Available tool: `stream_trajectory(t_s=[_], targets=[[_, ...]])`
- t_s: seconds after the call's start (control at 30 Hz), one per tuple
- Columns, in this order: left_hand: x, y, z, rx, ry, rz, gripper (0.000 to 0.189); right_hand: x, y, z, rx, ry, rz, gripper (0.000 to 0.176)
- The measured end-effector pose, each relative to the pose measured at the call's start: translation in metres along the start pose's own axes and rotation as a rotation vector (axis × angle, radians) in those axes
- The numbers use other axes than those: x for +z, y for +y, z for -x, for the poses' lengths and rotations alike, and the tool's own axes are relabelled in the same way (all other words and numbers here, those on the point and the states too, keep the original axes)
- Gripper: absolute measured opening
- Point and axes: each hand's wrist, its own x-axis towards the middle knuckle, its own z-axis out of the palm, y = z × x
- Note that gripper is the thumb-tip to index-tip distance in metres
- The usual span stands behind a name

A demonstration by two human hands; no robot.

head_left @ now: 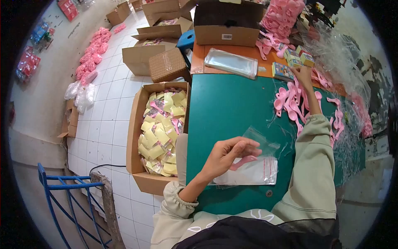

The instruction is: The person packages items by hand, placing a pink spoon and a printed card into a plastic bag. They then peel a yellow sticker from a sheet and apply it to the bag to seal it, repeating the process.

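Observation:
My left hand (232, 155) is closed on a clear plastic bag (259, 139), its film standing up past the fingertips. A pink spoon (243, 162) shows under those fingers, just above a stack of clear bags (261, 174) on the green table. My right hand (303, 78) is stretched to the far side, fingertips pinched at the corner of a stack of small printed cards (282, 71). Below its wrist lies a loose pile of pink measuring spoons (292, 103).
Left of the green table (228, 108), a carton (132, 145) holds filled packets with yellow cards. Behind are a pack of clear bags (231, 62), a brown box (226, 35) and bundled pink spoons (282, 16). Crumpled plastic film (340, 62) lies right. A blue metal frame (70, 186) stands at lower left.

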Motion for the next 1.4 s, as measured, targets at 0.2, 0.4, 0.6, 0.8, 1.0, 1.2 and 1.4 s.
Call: stream_trajectory(t_s=[0.2, 0.4, 0.6, 0.8, 1.0, 1.2, 1.4], targets=[[-0.002, 0.004, 0.002, -0.038, 0.032, 0.027, 0.034, 0.026, 0.023, -0.009, 0.115, 0.067, -0.009, 0.025], [-0.001, 0.006, 0.003, -0.043, 0.055, 0.008, 0.032, 0.011, 0.031, -0.009, 0.105, 0.198, 0.125, 0.022], [-0.001, 0.010, 0.006, -0.046, 0.092, -0.024, 0.034, -0.075, -0.085, 0.067, -0.199, -0.027, -0.389, 0.019], [0.001, 0.012, 0.010, -0.051, 0.088, -0.042, 0.034, -0.156, -0.207, 0.203, -0.213, -0.316, -0.774, 0.019], [-0.001, 0.007, 0.019, -0.021, 0.039, -0.130, 0.033, -0.169, -0.222, 0.230, -0.526, -0.312, -0.409, 0.018], [0.003, 0.014, 0.028, -0.029, 0.045, -0.124, 0.034, -0.166, -0.223, 0.240, -0.186, -0.166, -0.726, 0.017], [-0.005, 0.007, 0.030, -0.071, 0.027, -0.185, 0.032, -0.164, -0.224, 0.236, -0.414, -0.372, -0.479, 0.016]])
